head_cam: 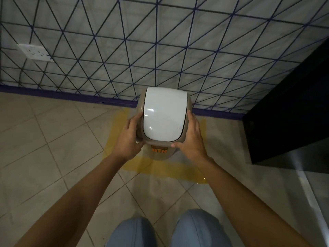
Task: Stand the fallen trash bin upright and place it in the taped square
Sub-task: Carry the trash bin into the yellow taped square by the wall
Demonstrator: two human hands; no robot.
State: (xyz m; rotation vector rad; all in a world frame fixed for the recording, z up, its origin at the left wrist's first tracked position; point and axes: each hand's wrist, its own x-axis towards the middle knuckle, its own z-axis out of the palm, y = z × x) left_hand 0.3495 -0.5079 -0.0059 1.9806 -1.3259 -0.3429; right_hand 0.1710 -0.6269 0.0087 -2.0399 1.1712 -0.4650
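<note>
Trash bin [164,120] is upright, lid up, inside the yellow taped square [160,168] by the wall [160,41], left hand [129,138] and right hand [191,138] clasping its 2 sides; best settle it level, clear of the tape, then let go

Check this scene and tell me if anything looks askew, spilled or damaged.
Nothing stands out. The trash bin is upright, lid on top, held at its sides by the left hand and right hand over the yellow taped square by the wall. No spill or damage shows on the floor tiles.
</note>
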